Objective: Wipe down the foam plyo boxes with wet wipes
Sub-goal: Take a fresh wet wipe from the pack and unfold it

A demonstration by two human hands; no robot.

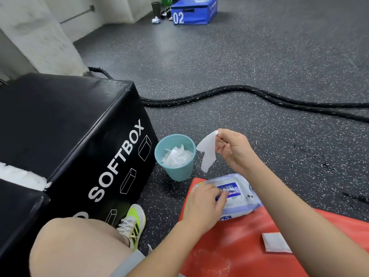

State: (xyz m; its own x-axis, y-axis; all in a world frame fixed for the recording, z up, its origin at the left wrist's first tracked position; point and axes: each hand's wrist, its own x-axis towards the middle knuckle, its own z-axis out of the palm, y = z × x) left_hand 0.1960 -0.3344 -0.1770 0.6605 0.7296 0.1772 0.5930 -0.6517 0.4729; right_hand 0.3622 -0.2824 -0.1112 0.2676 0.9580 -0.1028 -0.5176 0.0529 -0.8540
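One wet wipe [207, 153] was held up by its top corner, pinched between thumb and fingertips of the right hand [233, 150], just beside the teal bin [175, 172]. It was judged light, limp and damp: no stiffness, likely to fold on itself and cling, so best gripped at a corner or bunched in the palm before wiping. White, thin, hanging crumpled with a ragged lower edge. The wipe pack [237, 196] lay on the red mat [239, 246], soft-sided, pale blue with a dark blue label; the left hand [203, 208] was pressed on its near end, fingers curled at the flap, though whether the flap was gripped could not be told. Used wipes were seen piled inside the bin. The black foam box [69, 126], marked SOFTBOX, stood just left of the bin, vinyl-skinned, glossy, judged smooth and easy to wipe. A blue box [193, 14] marked 02 sat well apart, far across the floor. A battle rope [239, 92] was laid between.
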